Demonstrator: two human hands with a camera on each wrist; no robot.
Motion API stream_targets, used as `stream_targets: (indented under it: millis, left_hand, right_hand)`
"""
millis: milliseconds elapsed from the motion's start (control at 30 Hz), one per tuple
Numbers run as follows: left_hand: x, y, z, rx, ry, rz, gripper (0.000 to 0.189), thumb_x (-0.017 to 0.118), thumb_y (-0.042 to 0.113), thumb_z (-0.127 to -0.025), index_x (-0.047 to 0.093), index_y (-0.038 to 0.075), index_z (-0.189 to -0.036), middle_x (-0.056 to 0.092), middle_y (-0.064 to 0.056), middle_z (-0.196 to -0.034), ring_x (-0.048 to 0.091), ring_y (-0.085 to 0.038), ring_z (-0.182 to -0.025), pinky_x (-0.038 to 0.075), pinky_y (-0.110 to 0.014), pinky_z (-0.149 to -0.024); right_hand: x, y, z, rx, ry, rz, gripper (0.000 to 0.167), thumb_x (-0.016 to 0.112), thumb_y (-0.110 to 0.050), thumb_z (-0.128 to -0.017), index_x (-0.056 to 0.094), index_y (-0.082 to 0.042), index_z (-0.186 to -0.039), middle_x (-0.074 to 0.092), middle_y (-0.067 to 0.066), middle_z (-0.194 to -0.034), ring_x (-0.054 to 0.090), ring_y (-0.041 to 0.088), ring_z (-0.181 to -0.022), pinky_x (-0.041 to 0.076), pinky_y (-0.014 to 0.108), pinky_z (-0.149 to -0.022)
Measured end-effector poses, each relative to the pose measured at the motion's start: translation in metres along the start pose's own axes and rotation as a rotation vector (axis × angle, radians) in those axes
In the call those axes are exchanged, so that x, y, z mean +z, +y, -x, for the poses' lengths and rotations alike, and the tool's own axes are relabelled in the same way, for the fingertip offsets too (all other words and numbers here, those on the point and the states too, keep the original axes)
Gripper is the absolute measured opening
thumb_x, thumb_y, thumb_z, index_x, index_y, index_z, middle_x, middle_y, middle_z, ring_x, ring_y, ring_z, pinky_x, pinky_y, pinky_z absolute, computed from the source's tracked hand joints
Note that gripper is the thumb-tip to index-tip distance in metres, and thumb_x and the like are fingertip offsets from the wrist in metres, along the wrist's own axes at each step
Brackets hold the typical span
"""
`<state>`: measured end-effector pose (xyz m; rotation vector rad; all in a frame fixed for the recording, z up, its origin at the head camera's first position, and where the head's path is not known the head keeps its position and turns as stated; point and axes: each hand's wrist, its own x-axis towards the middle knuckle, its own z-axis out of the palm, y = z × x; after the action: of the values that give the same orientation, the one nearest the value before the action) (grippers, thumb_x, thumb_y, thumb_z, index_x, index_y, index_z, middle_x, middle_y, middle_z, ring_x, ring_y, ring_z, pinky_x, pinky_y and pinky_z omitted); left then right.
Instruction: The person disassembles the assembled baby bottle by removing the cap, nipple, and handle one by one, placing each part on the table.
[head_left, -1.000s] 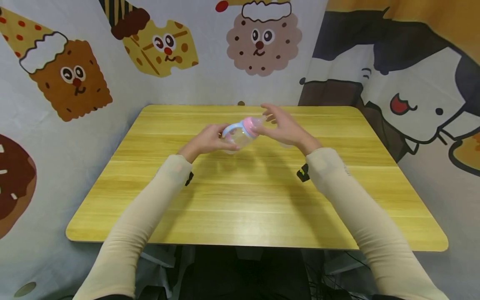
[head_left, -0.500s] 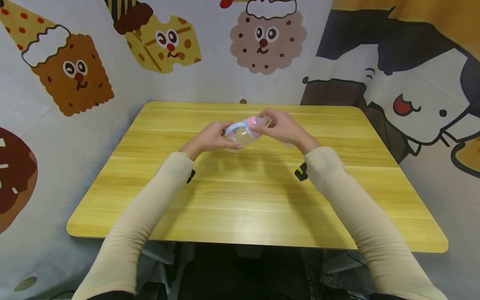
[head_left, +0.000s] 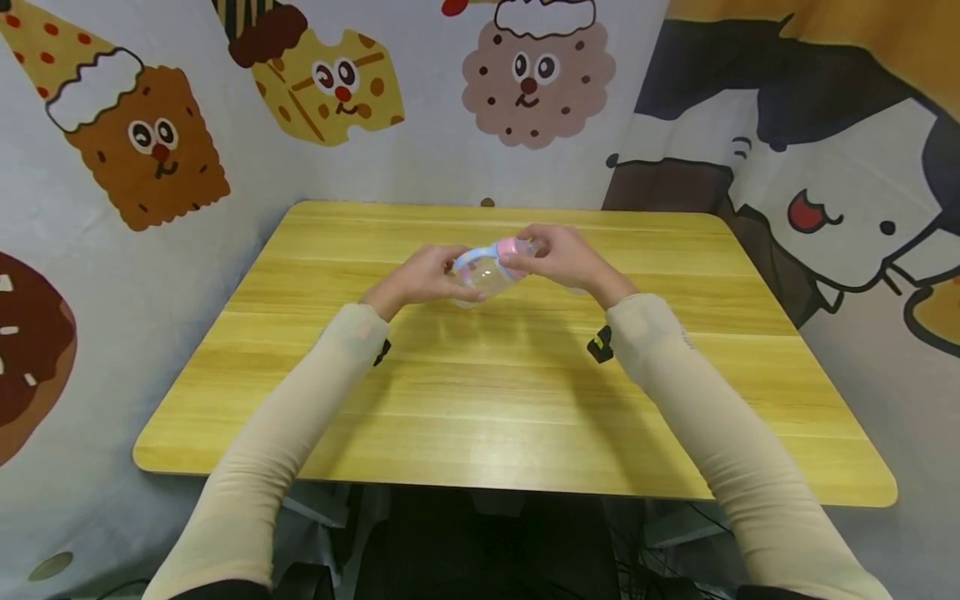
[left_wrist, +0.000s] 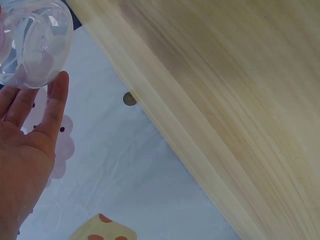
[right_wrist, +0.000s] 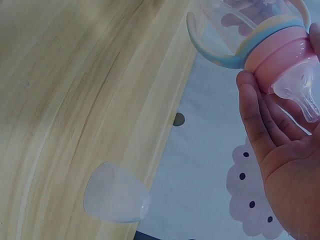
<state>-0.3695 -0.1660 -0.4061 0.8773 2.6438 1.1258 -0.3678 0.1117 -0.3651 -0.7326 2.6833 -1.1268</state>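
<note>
Bottle point(head_left: 486, 275) is up over the table point(head_left: 480, 417), tipped; left hand point(head_left: 426, 275) grips its clear body, right hand point(head_left: 566, 258) pinches its pink ring point(right_wrist: 281, 56); a clear cap point(right_wrist: 117, 195) sits on the table; twisting the ring seems to be the step; next probably needs a steady left hand and a turning right.

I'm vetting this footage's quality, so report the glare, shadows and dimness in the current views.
Head: soft glare on the table toward its near edge, with faint shadows below the bottle; left wrist: dim overall, a dark shadow streaking the table; right wrist: highlights on the pink collar, the clear cap hazy.
</note>
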Motion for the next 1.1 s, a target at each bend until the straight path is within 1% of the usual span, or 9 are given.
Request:
stream_targets:
  millis: [133,267,333,433,533,667,767,867,1100]
  left_hand:
    - [0.0003,-0.0007,-0.0006,0.011,-0.008,0.005,0.058,0.091,0.038,-0.085,0.068,0.012,-0.132,0.074,-0.008,-0.115,0.068,-0.022,-0.097,0.058,-0.039,-0.083]
    - [-0.0005,0.0000,-0.0017,0.029,-0.020,0.002,0.055,0.092,0.038,-0.085,0.069,0.011,-0.128,0.074,-0.005,-0.111,0.067,-0.022,-0.095,0.057,-0.038,-0.082]
    - [-0.0011,0.0000,-0.0023,0.040,-0.027,0.000,0.054,0.091,0.038,-0.085,0.070,0.011,-0.127,0.074,-0.006,-0.111,0.066,-0.022,-0.094,0.056,-0.038,-0.081]
    - [-0.0019,-0.0011,-0.0024,0.051,-0.042,0.022,0.054,0.091,0.037,-0.085,0.070,0.007,-0.126,0.075,-0.007,-0.109,0.066,-0.022,-0.093,0.056,-0.038,-0.080]
    - [-0.0018,-0.0030,-0.0006,0.045,-0.069,0.074,0.053,0.091,0.034,-0.086,0.070,0.005,-0.126,0.075,-0.007,-0.109,0.067,-0.022,-0.093,0.057,-0.038,-0.081]
    - [0.0003,-0.0057,0.0012,0.034,-0.093,0.122,0.052,0.090,0.032,-0.087,0.070,0.006,-0.127,0.075,-0.007,-0.111,0.069,-0.023,-0.096,0.058,-0.038,-0.083]
    - [0.0018,-0.0065,0.0004,0.036,-0.089,0.126,0.051,0.090,0.032,-0.087,0.071,0.008,-0.128,0.075,-0.007,-0.112,0.069,-0.023,-0.096,0.058,-0.039,-0.084]
    - [0.0028,-0.0065,-0.0009,0.038,-0.089,0.124,0.052,0.090,0.032,-0.087,0.071,0.006,-0.128,0.075,-0.007,-0.111,0.068,-0.023,-0.096,0.058,-0.039,-0.084]
    - [0.0036,-0.0052,-0.0010,0.014,-0.091,0.124,0.057,0.090,0.032,-0.087,0.069,0.004,-0.131,0.075,-0.009,-0.113,0.068,-0.024,-0.098,0.058,-0.040,-0.084]
  right_hand:
    - [-0.0005,0.0003,0.0006,-0.004,-0.012,-0.016,0.058,0.076,-0.049,-0.097,0.066,-0.008,-0.136,0.071,0.011,-0.124,0.070,0.028,-0.105,0.058,0.045,-0.086]
    - [-0.0016,0.0013,0.0013,-0.015,-0.020,-0.016,0.057,0.077,-0.048,-0.097,0.067,-0.008,-0.135,0.071,0.010,-0.124,0.071,0.029,-0.105,0.059,0.046,-0.088]
    - [-0.0020,0.0021,0.0015,-0.025,-0.024,-0.015,0.056,0.077,-0.047,-0.097,0.067,-0.008,-0.135,0.071,0.010,-0.125,0.071,0.029,-0.106,0.059,0.047,-0.089]
    - [-0.0029,0.0030,0.0022,-0.044,-0.035,-0.005,0.056,0.080,-0.043,-0.096,0.066,-0.008,-0.137,0.070,0.011,-0.129,0.072,0.030,-0.107,0.060,0.048,-0.090]
    - [-0.0041,0.0025,0.0028,-0.067,-0.058,0.009,0.056,0.083,-0.037,-0.095,0.065,-0.007,-0.139,0.068,0.013,-0.132,0.072,0.032,-0.108,0.060,0.047,-0.091]
    - [-0.0052,0.0010,0.0031,-0.089,-0.081,0.007,0.055,0.084,-0.033,-0.094,0.065,-0.008,-0.138,0.067,0.014,-0.134,0.071,0.033,-0.108,0.061,0.047,-0.093]
    - [-0.0049,0.0023,0.0029,-0.099,-0.081,-0.004,0.054,0.084,-0.032,-0.094,0.065,-0.008,-0.138,0.067,0.014,-0.134,0.071,0.032,-0.109,0.060,0.046,-0.093]
    - [-0.0046,0.0049,0.0033,-0.105,-0.079,-0.003,0.055,0.084,-0.030,-0.094,0.064,-0.007,-0.139,0.066,0.015,-0.135,0.071,0.033,-0.109,0.060,0.046,-0.094]
    - [-0.0056,0.0068,0.0050,-0.099,-0.082,-0.009,0.054,0.084,-0.029,-0.094,0.064,-0.008,-0.140,0.065,0.014,-0.139,0.069,0.033,-0.112,0.059,0.047,-0.096]
